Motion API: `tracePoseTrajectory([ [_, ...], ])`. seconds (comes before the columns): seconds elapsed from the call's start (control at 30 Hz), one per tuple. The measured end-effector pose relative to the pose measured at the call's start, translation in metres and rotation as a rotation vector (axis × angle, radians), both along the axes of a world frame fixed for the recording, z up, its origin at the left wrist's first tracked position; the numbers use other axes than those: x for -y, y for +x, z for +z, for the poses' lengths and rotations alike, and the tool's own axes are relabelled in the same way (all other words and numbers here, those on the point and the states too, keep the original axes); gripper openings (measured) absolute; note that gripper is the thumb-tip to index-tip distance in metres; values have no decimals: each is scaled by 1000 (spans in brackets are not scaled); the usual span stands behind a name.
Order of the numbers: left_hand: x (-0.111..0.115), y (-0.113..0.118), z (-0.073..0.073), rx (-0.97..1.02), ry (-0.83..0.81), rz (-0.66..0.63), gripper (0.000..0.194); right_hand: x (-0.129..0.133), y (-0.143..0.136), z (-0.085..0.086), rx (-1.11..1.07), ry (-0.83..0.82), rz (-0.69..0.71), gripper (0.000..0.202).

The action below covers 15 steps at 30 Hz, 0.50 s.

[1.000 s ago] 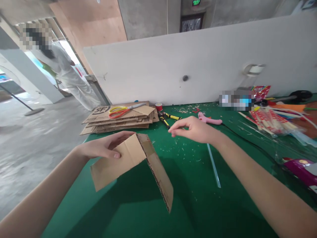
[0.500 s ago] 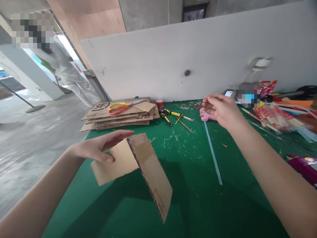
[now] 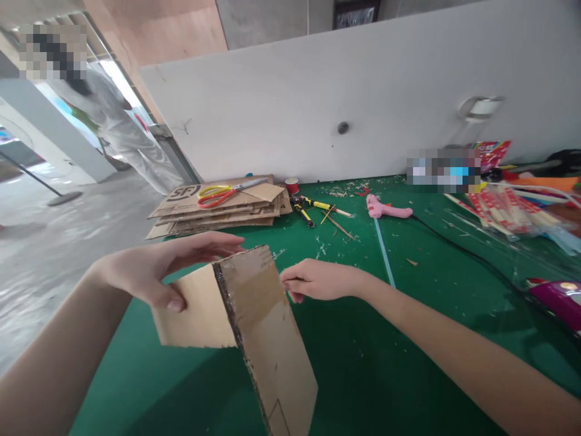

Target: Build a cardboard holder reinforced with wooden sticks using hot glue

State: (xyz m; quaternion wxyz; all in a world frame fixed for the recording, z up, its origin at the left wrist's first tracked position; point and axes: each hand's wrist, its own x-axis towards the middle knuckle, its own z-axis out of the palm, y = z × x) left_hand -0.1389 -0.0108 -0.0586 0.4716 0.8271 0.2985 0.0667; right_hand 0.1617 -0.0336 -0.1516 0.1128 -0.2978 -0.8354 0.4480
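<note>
My left hand (image 3: 167, 272) grips the left panel of a bent cardboard piece (image 3: 267, 327), thumb on the near face and fingers behind. The piece is two panels joined at an angle, with a dark, rough edge along the joint, held over the green table (image 3: 363, 375). My right hand (image 3: 313, 280) is at the right panel's upper right edge, fingers curled; its fingertips are partly hidden by the cardboard, and what they hold, if anything, cannot be made out. Beyond it lies a pink glue gun (image 3: 388, 209) beside a light blue strip (image 3: 384, 251).
Orange and yellow scissors (image 3: 218, 195) lie on stacked cardboard (image 3: 181, 213) at the back left. Near them are a red spool (image 3: 292, 185) and yellow-black pliers (image 3: 303, 213). Packaged sticks (image 3: 503, 209) and a purple object (image 3: 558, 303) are at right. A person (image 3: 118, 127) stands far left.
My right hand has moved left and down from near the glue gun to the cardboard's edge. The cardboard has come nearer and turned slightly, with my left hand still on it.
</note>
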Motion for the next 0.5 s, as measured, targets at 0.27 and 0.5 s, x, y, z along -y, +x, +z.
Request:
tracePoseTrajectory([
  [0.27,-23,-25,-21,-147,100,-69,85,-17,78,63,-718,34,-485,18],
  [0.5,-23,-21,-23,-194,70,-99,83,-38,147,81,-1291,-103,-1218,25],
])
